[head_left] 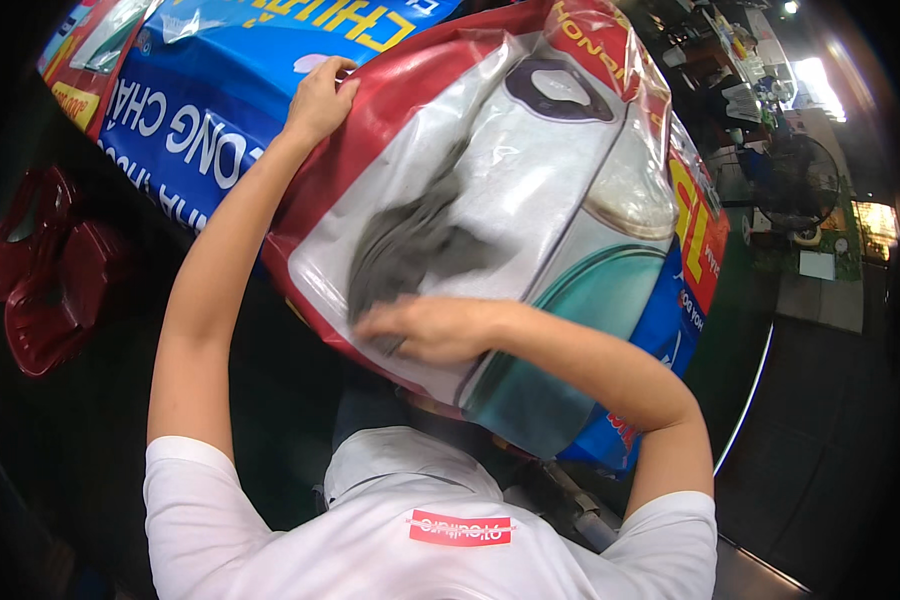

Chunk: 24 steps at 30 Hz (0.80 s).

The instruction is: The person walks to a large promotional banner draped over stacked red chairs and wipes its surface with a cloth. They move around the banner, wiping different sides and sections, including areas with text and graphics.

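Note:
A large glossy vinyl banner (510, 190) printed in red, white, teal and blue is spread in front of me, creased and folded over in places. My left hand (320, 105) is at its far left, fingers curled over the red border where it meets a blue printed part. Near the banner's close edge, my right hand (425, 330) is closed on a crumpled dark grey cloth (405, 245) that lies against the white area. Motion blurs the right fingers, and part of the cloth is under them. Both forearms reach in from below.
Dark red plastic chairs (90, 275) stand on the floor at the left. At the right are a black standing fan (795, 180) and, further back, a cluttered work area with many small items. A white board-like item (817, 265) sits below the fan.

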Tool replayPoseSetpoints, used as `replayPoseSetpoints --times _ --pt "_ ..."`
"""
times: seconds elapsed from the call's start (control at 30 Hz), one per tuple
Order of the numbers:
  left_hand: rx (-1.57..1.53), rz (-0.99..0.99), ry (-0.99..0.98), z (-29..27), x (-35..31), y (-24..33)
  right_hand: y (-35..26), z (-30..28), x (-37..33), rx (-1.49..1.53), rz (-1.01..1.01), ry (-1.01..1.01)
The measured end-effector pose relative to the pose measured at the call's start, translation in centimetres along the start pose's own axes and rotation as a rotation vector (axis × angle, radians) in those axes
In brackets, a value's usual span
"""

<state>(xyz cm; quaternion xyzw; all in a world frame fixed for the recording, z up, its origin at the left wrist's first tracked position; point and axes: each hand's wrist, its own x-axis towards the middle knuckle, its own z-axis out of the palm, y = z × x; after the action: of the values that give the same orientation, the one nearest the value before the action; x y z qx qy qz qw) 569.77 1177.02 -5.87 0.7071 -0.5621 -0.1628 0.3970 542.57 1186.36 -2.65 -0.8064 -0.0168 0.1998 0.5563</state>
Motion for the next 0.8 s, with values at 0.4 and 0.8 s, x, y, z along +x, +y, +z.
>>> replayPoseSetpoints --times 0.4,0.8 --pt "-0.831 -0.134 -0.240 -8.8 -12.6 8.9 -5.1 -14.2 -12.6 0.808 -0.119 1.215" --pt "-0.474 0.625 -0.714 16.4 -6.3 14.8 1.1 1.8 -12.0 -0.253 0.634 1.601"
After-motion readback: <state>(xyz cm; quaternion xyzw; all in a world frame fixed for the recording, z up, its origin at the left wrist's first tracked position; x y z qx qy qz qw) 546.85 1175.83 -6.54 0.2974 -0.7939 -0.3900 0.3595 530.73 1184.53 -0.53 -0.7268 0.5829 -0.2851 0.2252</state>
